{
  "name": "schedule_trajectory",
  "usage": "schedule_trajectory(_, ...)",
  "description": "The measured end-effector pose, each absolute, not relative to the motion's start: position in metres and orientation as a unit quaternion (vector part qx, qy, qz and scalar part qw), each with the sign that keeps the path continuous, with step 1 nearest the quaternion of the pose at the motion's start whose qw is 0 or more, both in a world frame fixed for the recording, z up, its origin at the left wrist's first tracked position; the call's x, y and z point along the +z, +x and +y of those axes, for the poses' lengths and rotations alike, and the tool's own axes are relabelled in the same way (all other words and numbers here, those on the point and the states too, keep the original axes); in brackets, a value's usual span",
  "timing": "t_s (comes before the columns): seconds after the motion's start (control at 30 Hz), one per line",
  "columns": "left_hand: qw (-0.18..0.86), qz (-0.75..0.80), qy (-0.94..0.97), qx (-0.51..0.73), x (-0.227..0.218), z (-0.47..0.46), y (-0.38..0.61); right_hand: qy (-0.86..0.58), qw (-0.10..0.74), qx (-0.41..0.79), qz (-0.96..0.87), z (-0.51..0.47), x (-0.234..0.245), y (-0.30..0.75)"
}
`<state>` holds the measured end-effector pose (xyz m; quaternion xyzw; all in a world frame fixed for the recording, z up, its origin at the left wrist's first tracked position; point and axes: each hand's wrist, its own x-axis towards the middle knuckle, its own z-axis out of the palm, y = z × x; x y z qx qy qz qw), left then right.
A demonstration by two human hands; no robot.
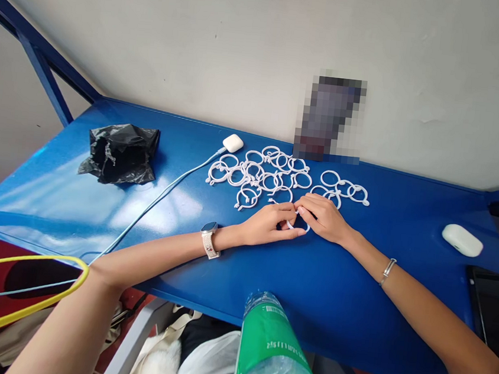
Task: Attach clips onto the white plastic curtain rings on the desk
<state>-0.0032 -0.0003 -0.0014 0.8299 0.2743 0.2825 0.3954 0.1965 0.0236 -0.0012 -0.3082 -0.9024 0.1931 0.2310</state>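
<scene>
A white plastic curtain ring (308,226) with a small eyelet type of fitting is held between my two hands above the blue table (332,291). My left hand (266,224) pinches it from the left, thumb along its lower side. From the right, my right hand (324,216) closes its fingers on the ring's upper part, which they mostly hide. Just beyond my hands lies a loose pile of similar white rings (254,178), several of them overlapping. A smaller group of rings (338,193) lies behind my right hand.
An open black plastic bag (121,155) sits at left. A white charger (232,143) with a pale blue cable (160,192) is near the wall. A white earbud case (462,240) and black device (493,302) lie right. A green-labelled bottle (276,338) stands close to me.
</scene>
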Motion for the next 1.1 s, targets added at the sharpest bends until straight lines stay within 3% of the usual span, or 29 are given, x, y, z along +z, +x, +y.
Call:
schedule_trajectory(0.67,0.556,0.343,0.687,0.318,0.0063,0.0021,-0.0051,-0.313,0.251,0.249,-0.881,0.0234,-0.0034,0.2001)
schedule_trajectory(1.1,0.480,0.303,0.773,0.283,0.0083,0.0017,-0.0034,-0.312,0.270,0.235,-0.880,0.0225,-0.0021,0.1982)
